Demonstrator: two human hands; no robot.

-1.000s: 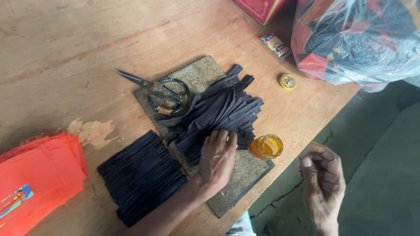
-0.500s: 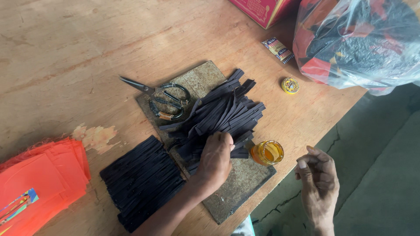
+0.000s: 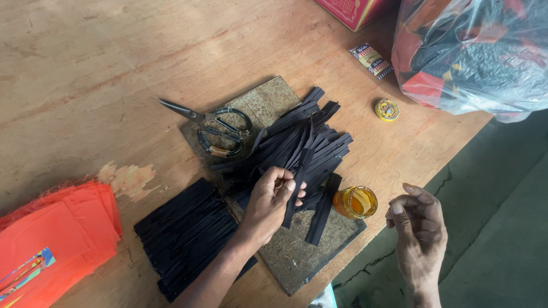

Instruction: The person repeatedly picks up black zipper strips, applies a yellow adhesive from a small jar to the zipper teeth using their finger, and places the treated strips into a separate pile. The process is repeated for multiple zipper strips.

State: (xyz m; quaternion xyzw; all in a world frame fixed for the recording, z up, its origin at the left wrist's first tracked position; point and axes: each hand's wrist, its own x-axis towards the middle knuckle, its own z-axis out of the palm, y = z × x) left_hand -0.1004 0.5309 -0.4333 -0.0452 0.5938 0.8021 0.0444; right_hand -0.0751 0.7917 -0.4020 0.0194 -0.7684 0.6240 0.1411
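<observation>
A loose pile of black strips (image 3: 311,142) lies on a worn brown board (image 3: 268,102) on the wooden table (image 3: 85,74). My left hand (image 3: 268,205) rests at the near edge of the pile, and its fingers pinch one black strip (image 3: 298,185) that stands up from the heap. My right hand (image 3: 419,234) hovers off the table's edge, beside a small glass jar of amber liquid (image 3: 355,202). Its fingers are loosely curled and nothing shows in them. A neat stack of black strips (image 3: 185,234) lies left of my left forearm.
Scissors (image 3: 211,122) lie on the board's far left part. Orange sheets (image 3: 51,245) sit at the left edge. A small round yellow tin (image 3: 387,109), a small patterned packet (image 3: 371,60), a red box (image 3: 354,8) and a plastic bag of fabric (image 3: 479,57) stand at the back right.
My left hand went from lying flat on the pile to pinching one strip and raising it. My right hand stayed off the table edge and opened a little.
</observation>
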